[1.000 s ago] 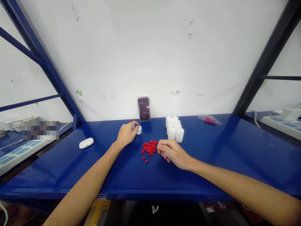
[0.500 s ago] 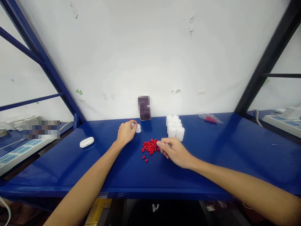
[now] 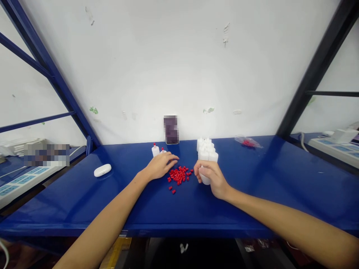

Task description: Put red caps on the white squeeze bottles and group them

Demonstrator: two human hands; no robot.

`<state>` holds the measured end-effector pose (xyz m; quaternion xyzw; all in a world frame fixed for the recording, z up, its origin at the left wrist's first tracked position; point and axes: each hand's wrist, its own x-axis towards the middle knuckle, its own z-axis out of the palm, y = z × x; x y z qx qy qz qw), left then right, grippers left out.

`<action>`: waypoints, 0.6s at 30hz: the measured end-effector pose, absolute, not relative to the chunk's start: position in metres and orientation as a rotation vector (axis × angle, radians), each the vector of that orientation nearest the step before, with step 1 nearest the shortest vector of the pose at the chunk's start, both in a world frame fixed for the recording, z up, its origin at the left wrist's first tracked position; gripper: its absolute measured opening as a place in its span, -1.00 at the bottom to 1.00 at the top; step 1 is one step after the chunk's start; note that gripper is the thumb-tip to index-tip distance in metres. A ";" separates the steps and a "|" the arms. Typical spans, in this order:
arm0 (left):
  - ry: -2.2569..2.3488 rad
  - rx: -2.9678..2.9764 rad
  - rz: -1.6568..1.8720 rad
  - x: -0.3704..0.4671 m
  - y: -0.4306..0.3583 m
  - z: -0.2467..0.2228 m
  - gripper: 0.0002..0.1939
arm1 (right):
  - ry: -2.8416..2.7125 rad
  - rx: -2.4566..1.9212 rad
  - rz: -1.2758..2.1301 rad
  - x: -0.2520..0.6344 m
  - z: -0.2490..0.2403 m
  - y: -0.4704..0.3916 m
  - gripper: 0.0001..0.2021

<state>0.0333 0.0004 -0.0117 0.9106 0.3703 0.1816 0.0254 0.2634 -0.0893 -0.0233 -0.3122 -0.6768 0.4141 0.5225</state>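
My left hand (image 3: 162,165) hovers at the upper left edge of a loose pile of small red caps (image 3: 179,175), its fingers stretched out and nothing seen in them. Just behind it stand two white bottles with red tips, one fully in sight (image 3: 155,151) and the other (image 3: 163,151) mostly hidden by the hand. My right hand (image 3: 211,175) is wrapped round a small white bottle (image 3: 206,181), whose lower body shows below the fingers. Behind that hand is a tight group of several white bottles (image 3: 206,149) without red caps.
A phone (image 3: 171,130) leans against the white wall. At the back right lies a clear bag with red pieces (image 3: 248,142). A white earbud case (image 3: 102,170) rests on the blue table (image 3: 241,209) at left. Power strips (image 3: 25,179) flank the table beyond its metal frame.
My left hand has moved right from the two bottles towards the red caps, uncovering a red-tipped bottle. My right hand has shifted right, off the pile's edge, and now grips a white bottle.
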 end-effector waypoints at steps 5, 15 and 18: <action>0.930 2.821 0.433 0.043 0.000 -0.010 -0.63 | -1.770 -0.863 0.983 0.259 -0.022 -0.086 -0.64; 1.006 2.861 0.402 0.043 0.001 -0.010 -0.70 | -1.991 -0.882 0.834 0.256 -0.019 -0.093 -0.73; 1.031 2.903 0.379 0.042 0.001 -0.011 -0.69 | -2.007 -0.848 0.856 0.256 -0.020 -0.093 -0.79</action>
